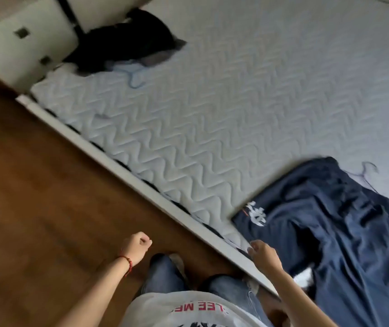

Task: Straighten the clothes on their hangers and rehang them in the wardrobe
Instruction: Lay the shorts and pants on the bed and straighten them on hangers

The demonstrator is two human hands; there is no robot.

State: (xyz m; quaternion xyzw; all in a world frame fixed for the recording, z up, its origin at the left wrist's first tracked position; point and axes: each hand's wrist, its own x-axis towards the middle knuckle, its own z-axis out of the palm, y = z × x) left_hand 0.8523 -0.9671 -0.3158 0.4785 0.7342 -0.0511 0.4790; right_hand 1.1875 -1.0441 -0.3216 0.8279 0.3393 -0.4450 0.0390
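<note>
A person is standing at the bed (pixel 212 114), both hands empty, left hand (pixel 136 247) fisted, right hand (pixel 263 254) loosely curled, likely reaching best for the navy garment (pixel 330 220) by its hanger (pixel 368 172).

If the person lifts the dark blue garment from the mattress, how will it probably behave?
The dark blue garment is probably floppy: it lies crumpled in soft folds. It likely feels light, the cloth looking thin. Its hanger peeks out at the top, so it may slip off.
</note>
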